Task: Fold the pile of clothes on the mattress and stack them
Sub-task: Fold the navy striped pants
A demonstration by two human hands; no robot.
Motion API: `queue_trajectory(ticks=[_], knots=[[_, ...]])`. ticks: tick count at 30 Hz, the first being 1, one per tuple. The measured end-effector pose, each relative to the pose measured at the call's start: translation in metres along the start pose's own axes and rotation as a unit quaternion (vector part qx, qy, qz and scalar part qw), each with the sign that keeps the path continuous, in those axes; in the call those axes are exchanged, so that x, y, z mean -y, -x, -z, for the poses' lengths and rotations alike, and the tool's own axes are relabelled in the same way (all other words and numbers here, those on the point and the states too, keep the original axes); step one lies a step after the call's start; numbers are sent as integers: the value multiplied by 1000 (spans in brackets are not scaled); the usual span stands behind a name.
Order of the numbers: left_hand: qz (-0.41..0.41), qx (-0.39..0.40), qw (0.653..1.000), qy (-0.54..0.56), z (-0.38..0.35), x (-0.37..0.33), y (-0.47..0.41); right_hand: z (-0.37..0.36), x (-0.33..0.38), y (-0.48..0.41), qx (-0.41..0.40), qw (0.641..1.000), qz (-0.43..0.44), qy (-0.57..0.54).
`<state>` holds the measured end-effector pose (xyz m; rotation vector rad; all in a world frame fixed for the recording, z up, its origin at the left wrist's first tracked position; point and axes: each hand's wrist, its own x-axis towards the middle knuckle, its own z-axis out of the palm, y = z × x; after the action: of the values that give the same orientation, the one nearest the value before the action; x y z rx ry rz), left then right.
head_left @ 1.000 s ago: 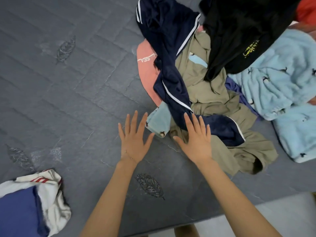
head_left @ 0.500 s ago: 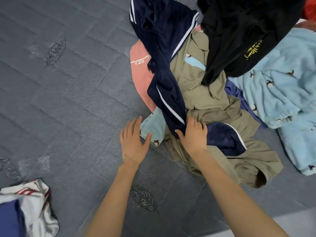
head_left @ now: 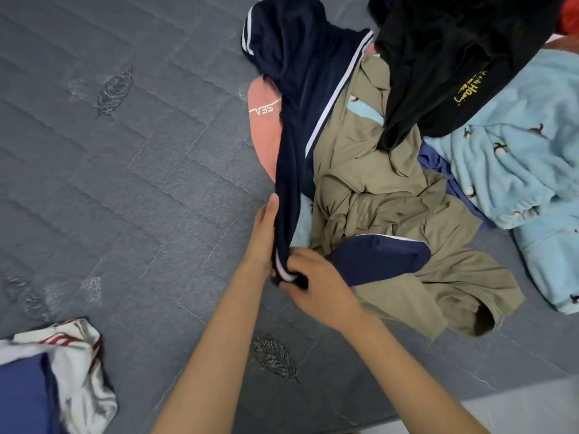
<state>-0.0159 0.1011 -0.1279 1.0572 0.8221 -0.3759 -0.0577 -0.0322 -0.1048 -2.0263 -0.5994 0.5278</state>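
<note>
On the mattress (head_left: 125,183) your right hand (head_left: 316,286) clamps the navy jacket (head_left: 300,89); left hand's (head_left: 264,236) fingers hidden; tugging may drag the black top (head_left: 438,57) along.

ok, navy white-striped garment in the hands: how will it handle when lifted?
Likely floppy: the navy garment sags in folds beyond the right hand pinching it. Probably light: fingers alone hold it. May drag the khaki garment it lies across.

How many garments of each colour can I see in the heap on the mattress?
Navy with white stripes: 1
Khaki: 1
Black: 1
Pink: 1
Light blue fleece: 1 at least
Violet-blue: 1
Red: 1
Total: 7 at least
</note>
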Motion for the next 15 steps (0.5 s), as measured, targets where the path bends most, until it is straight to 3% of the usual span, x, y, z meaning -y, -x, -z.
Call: queue_trajectory(ticks=[2,4,7,8,11,15], knots=[[-9,32,999,-29,10,-15,8,-16,13,13,82,996,28,13],[-62,9,995,-74,20,-21,19,-29,23,26,132,991,16,11],[-138,-6,983,-120,42,-31,53,-30,36,34,82,982,-120,-117],[-154,5,979,-132,51,-37,67,-25,44,31,27,959,-194,-206],[-192,77,967,-150,73,-55,120,-11,64,9,-110,828,-347,-427],[-197,167,948,-184,96,-69,187,-1,91,-29,-142,745,-349,-551]])
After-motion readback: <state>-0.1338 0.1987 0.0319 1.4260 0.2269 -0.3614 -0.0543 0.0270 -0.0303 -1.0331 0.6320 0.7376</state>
